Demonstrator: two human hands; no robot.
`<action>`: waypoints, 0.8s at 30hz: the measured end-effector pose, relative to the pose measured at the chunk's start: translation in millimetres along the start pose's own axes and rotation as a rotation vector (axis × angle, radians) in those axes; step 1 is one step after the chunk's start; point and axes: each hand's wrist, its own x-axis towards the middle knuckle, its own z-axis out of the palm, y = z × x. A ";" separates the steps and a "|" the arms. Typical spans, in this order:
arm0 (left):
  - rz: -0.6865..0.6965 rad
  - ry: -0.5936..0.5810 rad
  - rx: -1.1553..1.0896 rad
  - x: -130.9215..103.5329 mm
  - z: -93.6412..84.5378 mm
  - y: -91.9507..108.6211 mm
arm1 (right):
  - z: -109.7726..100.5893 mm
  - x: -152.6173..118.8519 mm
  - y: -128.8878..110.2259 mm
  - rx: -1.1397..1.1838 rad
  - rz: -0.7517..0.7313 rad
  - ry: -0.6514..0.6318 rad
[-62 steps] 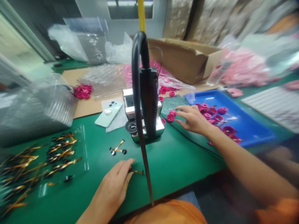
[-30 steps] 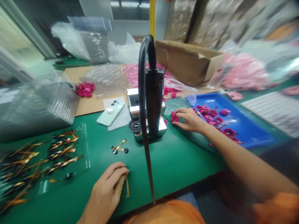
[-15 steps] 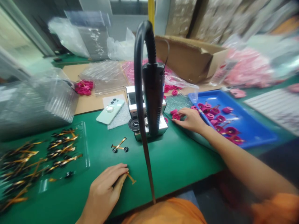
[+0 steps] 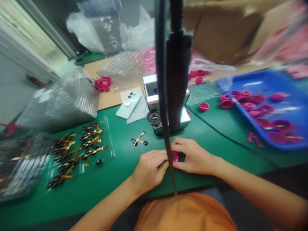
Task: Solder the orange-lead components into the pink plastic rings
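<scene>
My right hand [image 4: 192, 157] pinches a small round pink plastic cup [image 4: 175, 156] just above the green mat. Close against it, my left hand [image 4: 151, 165] has its fingers closed at the cup's left side. The orange ribbon cable seen in the left fingers a moment earlier is hidden now. A black strap hanging down the middle covers part of the place where both hands meet. Beyond the left hand lie small camera modules on orange ribbon cables [image 4: 139, 139]. Another pink cup [image 4: 203, 106] stands loose farther back.
A clear tray [image 4: 111, 141] of ribbon-cable modules lies at left. A blue tray [image 4: 264, 78] with pink cups is at right. A black upright device [image 4: 178, 80] stands behind my hands, near a pale green phone [image 4: 128, 106]. A black cable [image 4: 216, 130] crosses the mat.
My right hand has come from the pink cups near the blue tray to the front middle, bringing one cup to my left hand. The view has shifted too.
</scene>
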 end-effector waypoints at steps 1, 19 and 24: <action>0.023 -0.029 0.007 2.0 -0.2 -2.2 | -0.4 0.0 1.4 0.007 -0.003 0.003; 0.216 -0.191 0.300 5.1 -6.4 -9.6 | -76.9 37.6 -20.4 -0.069 0.037 0.573; 0.157 -0.157 0.091 -0.3 6.8 -19.5 | -61.4 86.5 -34.7 0.220 -0.036 0.534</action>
